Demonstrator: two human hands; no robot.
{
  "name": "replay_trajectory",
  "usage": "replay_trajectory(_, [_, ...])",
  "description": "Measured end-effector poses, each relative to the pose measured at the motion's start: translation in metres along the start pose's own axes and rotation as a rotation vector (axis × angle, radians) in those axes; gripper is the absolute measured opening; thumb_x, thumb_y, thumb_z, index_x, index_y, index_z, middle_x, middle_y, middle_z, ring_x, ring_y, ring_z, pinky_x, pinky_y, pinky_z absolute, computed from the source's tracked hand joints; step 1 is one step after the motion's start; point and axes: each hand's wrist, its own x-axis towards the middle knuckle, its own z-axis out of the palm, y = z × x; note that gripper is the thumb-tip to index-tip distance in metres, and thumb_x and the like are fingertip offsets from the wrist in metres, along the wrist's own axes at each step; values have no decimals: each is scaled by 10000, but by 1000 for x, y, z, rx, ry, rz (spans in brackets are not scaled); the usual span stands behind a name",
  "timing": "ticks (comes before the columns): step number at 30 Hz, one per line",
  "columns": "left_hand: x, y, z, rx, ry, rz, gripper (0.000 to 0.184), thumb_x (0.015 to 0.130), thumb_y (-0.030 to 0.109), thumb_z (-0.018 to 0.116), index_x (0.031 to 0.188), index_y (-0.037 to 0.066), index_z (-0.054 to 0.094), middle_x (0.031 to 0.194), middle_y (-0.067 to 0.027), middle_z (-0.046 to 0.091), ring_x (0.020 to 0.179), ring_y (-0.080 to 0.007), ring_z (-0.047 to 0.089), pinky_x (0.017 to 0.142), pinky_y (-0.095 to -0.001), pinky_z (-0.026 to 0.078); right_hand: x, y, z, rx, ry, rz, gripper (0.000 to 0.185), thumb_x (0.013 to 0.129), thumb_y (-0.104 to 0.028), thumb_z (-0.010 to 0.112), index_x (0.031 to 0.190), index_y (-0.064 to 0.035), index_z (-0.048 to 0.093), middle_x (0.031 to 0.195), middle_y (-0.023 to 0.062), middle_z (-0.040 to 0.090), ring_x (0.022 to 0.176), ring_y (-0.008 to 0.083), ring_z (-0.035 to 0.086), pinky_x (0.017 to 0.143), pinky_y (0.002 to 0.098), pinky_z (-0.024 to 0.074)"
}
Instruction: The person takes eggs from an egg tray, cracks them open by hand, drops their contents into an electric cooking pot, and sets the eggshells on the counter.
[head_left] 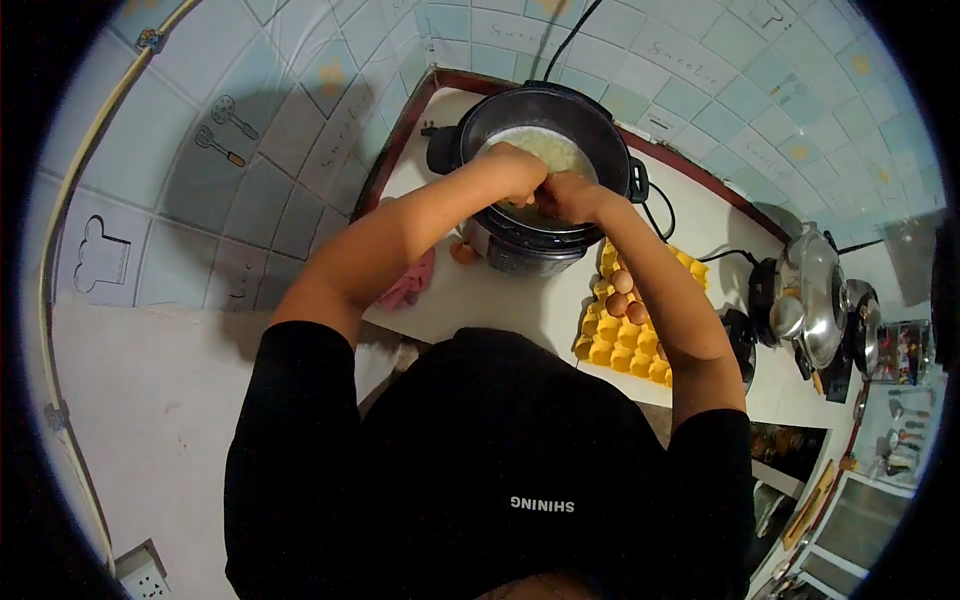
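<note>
A black electric pressure cooker (535,250) stands with its lid off, and pale, cloudy contents (560,150) show inside. Over its opening, my left hand (515,175) and my right hand (570,197) meet with fingers curled in and pressed together. Whatever they hold is hidden between them. Right of the cooker, under my right forearm, lies a yellow egg tray (625,335) with several brown eggs (620,290) in it. A brown egg or piece of shell (463,253) sits against the cooker's front left side.
A pink cloth (408,285) lies on the white counter (530,305) left of the cooker. Tiled walls close in behind and to the left. Farther right stand a pan with a steel lid (815,295) and other cookware. Black cords run along the back.
</note>
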Motion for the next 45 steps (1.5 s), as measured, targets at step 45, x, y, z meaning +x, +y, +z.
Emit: replay_trajectory(45, [-135,-93,85,-1365,987,-392,362,865,251,583,1153,41,520,1061,-80,582,940,-146,559,777,-252,455,-250,95,-46,1196,1042,152,374,876,-161,525,1212,-1,485,1108,116,591,989,195,586,893,289,454])
